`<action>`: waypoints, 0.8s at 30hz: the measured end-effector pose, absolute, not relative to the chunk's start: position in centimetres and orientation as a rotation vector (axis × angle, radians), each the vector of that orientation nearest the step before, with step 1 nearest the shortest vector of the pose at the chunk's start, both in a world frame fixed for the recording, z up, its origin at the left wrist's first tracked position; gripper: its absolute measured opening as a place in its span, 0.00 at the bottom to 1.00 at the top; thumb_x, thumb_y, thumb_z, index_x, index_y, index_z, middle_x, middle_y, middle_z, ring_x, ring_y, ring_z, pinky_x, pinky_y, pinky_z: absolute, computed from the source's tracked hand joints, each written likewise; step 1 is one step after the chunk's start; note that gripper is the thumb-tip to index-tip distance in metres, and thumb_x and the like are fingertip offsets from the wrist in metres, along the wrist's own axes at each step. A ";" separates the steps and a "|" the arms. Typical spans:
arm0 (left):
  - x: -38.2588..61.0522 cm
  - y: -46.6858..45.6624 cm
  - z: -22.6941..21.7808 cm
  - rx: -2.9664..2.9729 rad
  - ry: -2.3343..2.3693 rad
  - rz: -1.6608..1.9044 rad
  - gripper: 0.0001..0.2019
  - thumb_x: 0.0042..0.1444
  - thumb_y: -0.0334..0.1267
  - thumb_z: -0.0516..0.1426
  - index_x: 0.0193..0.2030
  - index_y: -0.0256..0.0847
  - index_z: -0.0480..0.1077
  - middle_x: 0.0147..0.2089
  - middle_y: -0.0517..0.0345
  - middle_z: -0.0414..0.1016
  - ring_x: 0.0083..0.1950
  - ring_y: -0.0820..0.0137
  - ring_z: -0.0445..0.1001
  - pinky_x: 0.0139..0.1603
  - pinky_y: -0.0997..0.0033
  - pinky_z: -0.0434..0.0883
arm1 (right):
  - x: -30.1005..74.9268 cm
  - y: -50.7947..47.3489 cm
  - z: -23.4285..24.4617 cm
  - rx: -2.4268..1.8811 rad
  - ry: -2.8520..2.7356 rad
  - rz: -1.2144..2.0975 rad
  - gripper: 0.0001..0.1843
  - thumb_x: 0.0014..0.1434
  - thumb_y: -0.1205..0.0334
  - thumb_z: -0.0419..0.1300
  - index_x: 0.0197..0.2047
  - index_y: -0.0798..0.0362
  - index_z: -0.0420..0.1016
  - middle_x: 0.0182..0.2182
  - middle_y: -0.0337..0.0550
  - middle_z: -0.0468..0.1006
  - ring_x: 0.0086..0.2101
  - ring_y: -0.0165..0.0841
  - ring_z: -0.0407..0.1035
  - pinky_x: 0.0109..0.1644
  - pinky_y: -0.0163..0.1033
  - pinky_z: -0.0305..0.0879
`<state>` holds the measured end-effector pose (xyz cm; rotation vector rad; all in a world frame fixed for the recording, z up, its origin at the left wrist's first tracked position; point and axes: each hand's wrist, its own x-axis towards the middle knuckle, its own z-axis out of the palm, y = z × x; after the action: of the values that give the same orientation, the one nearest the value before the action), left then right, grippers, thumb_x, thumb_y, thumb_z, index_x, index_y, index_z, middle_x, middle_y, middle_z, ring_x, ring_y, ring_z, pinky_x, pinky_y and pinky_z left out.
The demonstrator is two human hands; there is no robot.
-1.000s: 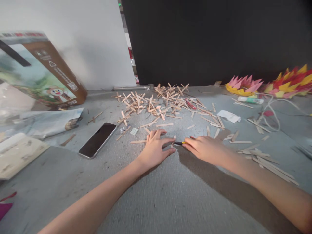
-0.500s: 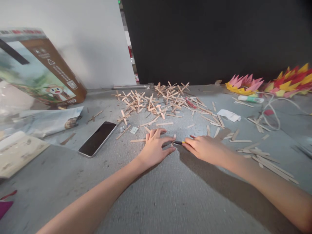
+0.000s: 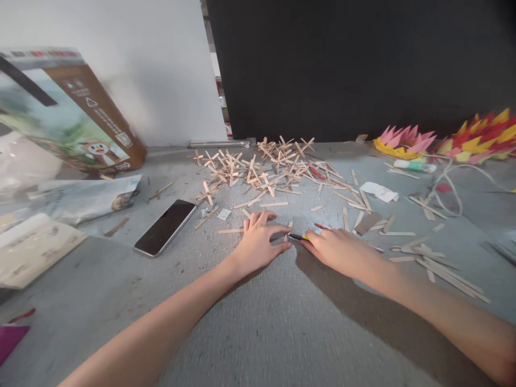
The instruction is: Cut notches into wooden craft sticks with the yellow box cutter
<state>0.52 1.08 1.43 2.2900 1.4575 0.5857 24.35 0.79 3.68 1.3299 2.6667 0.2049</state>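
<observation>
My left hand rests on the grey table with bent fingers, holding a wooden craft stick by its thumb and forefinger. Another craft stick pokes out from under its left side. My right hand is closed around a slim black-and-yellow tool; its exact kind is unclear. The tool's dark tip points left and meets the stick by my left fingertips. A thin red object lies partly hidden beneath my right hand.
Crossed craft sticks are heaped at the back, with loose sticks at the right. A phone lies left, near a printed box. Paper crowns, a glue stick and a white cable are at the back right.
The view has shifted slightly, so things on the left appear a little further right. Both hands keep nearly the same pose, with the tool's tip still at the stick.
</observation>
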 end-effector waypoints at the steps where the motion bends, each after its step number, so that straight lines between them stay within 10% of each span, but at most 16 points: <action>1: 0.5 1.1 1.5 2.288 1.458 0.584 0.16 0.62 0.51 0.66 0.57 0.61 0.80 0.66 0.53 0.67 0.69 0.48 0.61 0.67 0.40 0.62 | 24.3 0.8 3.7 1.328 2.665 0.209 0.20 0.77 0.55 0.49 0.46 0.57 0.80 0.32 0.54 0.83 0.30 0.44 0.81 0.29 0.39 0.59; 17: 0.6 1.2 1.2 2.287 1.478 0.609 0.15 0.61 0.48 0.67 0.55 0.60 0.82 0.66 0.53 0.68 0.68 0.49 0.61 0.68 0.39 0.61 | 22.7 2.1 6.7 1.074 2.629 0.131 0.13 0.68 0.75 0.56 0.44 0.58 0.83 0.34 0.53 0.83 0.33 0.39 0.80 0.35 0.39 0.63; 24: 0.5 1.1 1.6 2.279 1.465 0.607 0.16 0.61 0.50 0.68 0.55 0.59 0.81 0.66 0.51 0.68 0.69 0.48 0.61 0.68 0.37 0.60 | 23.6 0.2 4.6 1.323 2.639 0.129 0.21 0.77 0.58 0.49 0.48 0.62 0.80 0.36 0.61 0.83 0.36 0.45 0.81 0.33 0.41 0.65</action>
<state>0.51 1.08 1.60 2.2788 1.4646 0.6071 23.59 0.16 4.58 1.3225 2.6389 0.1289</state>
